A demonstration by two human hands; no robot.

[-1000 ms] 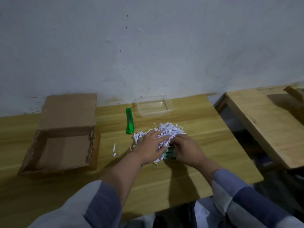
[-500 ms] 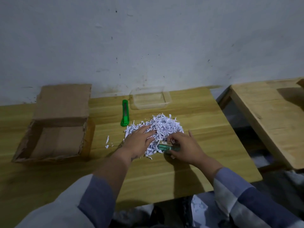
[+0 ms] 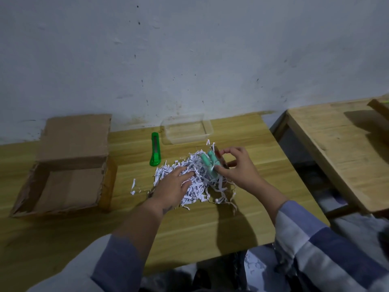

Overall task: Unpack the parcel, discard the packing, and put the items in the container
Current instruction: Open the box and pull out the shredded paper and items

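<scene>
A heap of white shredded paper [image 3: 189, 180] lies on the wooden table [image 3: 200, 224]. My left hand [image 3: 172, 187] rests flat on the heap with fingers spread. My right hand [image 3: 237, 167] holds a small pack of teal tubes [image 3: 210, 163] lifted out of the shreds, with a few strips clinging to it. A clear plastic container [image 3: 186, 129] stands by the wall just beyond the heap. The open cardboard box [image 3: 65, 169] sits at the left with its flap up and looks empty.
A green utility knife [image 3: 155, 149] lies between the box and the container. A few loose shreds [image 3: 133, 186] lie left of the heap. A second wooden table [image 3: 345, 150] stands to the right across a gap. The table's front edge is near my sleeves.
My right hand has pulled the teal pack up out of the shreds and raised it toward the container. My left hand stays on the heap. The camera has tilted slightly.
</scene>
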